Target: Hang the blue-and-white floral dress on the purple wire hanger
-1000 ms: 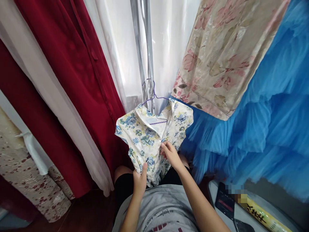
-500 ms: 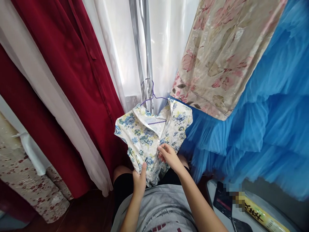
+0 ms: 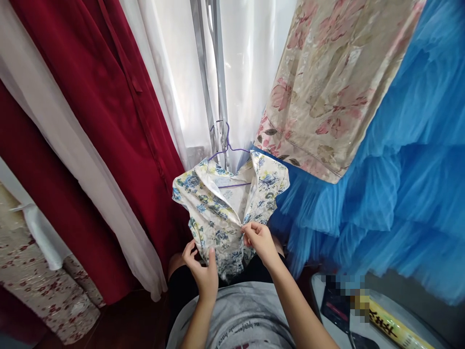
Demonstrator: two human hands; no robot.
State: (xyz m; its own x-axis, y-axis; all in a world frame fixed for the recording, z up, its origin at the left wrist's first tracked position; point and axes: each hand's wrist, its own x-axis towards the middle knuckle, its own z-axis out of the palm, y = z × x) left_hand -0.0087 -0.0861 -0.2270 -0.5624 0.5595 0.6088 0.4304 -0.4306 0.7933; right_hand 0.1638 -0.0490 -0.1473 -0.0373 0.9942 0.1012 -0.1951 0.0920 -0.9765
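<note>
A small white top with blue flowers [image 3: 218, 208] hangs on a thin purple hanger [image 3: 227, 148] from a metal rail [image 3: 207, 72] in front of me. My right hand [image 3: 258, 240] pinches the front edge of the top near its middle seam. My left hand [image 3: 203, 271] holds the lower left part of the top, thumb on the cloth and fingers curled behind it. The front of the top stands open at the collar, and the hanger's bar shows inside.
A dark red dress [image 3: 109, 121] and white sheer cloth [image 3: 54, 140] hang at the left. A beige floral garment [image 3: 334, 77] and a blue tulle skirt [image 3: 392, 194] hang at the right. A grey surface [image 3: 428, 337] with a yellow roll [image 3: 392, 327] lies at the lower right.
My left hand has shifted lower and loosened its fingers on the cloth. My right hand has pulled the front edge a little, and the top's collar has opened wider.
</note>
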